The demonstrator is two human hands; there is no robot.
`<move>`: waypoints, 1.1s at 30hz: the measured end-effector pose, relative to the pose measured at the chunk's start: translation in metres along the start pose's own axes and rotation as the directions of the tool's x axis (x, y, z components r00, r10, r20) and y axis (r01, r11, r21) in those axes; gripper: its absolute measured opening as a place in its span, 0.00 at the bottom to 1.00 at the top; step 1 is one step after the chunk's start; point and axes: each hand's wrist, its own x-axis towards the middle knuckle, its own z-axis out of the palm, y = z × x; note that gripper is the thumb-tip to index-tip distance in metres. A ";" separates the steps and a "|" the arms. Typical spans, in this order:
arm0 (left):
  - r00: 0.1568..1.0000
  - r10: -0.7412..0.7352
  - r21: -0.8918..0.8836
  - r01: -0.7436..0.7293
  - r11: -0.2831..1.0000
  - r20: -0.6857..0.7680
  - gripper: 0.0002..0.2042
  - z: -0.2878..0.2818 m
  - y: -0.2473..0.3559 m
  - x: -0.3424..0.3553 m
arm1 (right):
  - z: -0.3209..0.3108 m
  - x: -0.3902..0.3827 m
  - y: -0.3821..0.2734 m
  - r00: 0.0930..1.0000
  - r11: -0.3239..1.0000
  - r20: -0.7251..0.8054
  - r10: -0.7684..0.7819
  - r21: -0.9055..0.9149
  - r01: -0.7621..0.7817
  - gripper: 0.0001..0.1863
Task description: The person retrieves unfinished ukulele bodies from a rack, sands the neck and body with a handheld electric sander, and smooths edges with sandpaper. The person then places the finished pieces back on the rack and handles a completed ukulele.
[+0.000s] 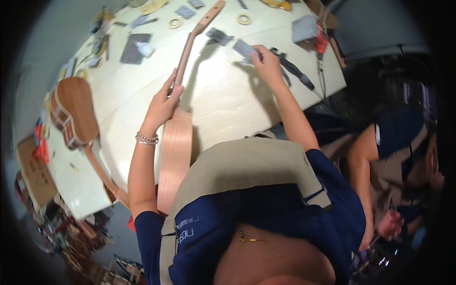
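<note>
A bare-wood small guitar [175, 147] stands on its edge in front of me, its neck and headstock [205, 20] pointing to the far side of the table. My left hand [164, 103] is closed around the neck near the body; the fingers beneath it are partly hidden. To the right, my right hand [267, 62] pinches a grey piece of sandpaper [244, 49] just over the tabletop, apart from the guitar. Beside it lies a crumpled dark grey piece of sandpaper [219, 37]. A black corded tool [295, 70] rests right of my right hand.
Another wooden guitar [76, 107] lies at the table's left edge. Tape rolls [243, 19], a dark sheet [136, 49] and a grey block [304, 29] sit farther back. A co-worker's arm [362, 190] is close on my right. Wood scraps [80, 242] are piled at lower left.
</note>
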 end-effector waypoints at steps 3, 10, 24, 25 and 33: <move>0.982 -0.145 0.080 0.136 0.988 0.120 0.28 0.010 0.001 0.019 | -0.031 -0.032 -0.032 0.885 0.649 0.347 0.311 0.603 -0.464 0.19; 0.828 0.559 0.702 -0.373 0.607 -0.044 0.23 0.008 -0.009 0.033 | -0.042 -0.062 -0.070 0.912 0.516 0.318 0.259 0.753 -0.409 0.24; 0.945 0.314 0.166 -0.325 0.931 0.089 0.25 -0.021 0.003 0.030 | 0.026 -0.061 -0.102 0.919 0.631 0.376 0.116 0.687 -0.360 0.12; 0.956 0.276 0.244 -0.291 0.925 0.095 0.29 -0.018 -0.013 0.031 | 0.030 -0.069 -0.092 0.921 0.737 0.370 0.124 0.587 -0.335 0.12; 0.867 -0.086 0.052 0.070 0.996 0.491 0.59 -0.012 -0.021 0.039 | -0.009 -0.106 -0.047 0.863 0.510 0.327 0.386 0.704 -0.495 0.12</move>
